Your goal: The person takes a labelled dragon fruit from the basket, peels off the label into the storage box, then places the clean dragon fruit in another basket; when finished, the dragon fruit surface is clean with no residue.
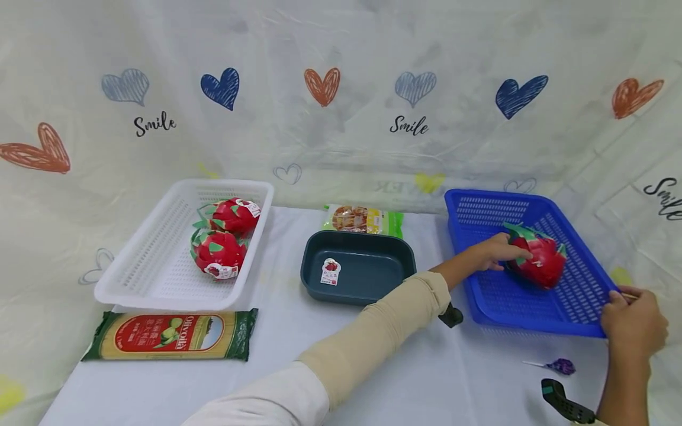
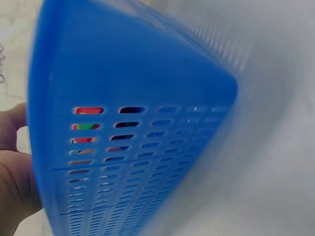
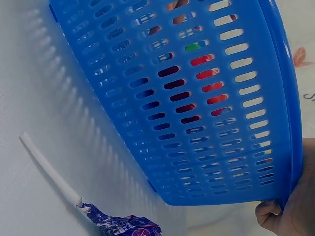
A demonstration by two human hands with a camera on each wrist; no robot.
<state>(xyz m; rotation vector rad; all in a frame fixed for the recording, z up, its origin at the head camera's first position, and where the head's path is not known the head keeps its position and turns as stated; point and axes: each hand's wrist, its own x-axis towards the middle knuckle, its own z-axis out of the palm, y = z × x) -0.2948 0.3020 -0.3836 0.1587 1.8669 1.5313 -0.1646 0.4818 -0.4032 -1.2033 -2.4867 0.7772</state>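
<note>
Blue slotted plastic basket (image 1: 533, 306): right hand (image 1: 636, 321) grips its corner; inside, left hand (image 1: 494, 252) clasps a red-and-green dragon fruit (image 1: 544, 264), fingers curled.

From the right wrist, the basket (image 3: 276, 88) mostly hides what seems red fruit (image 3: 212, 87)

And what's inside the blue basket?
The blue basket holds one visible red dragon fruit with green tips; the left hand is touching it. Whatever lies directly beneath the fruit is covered and can't be seen.
</note>
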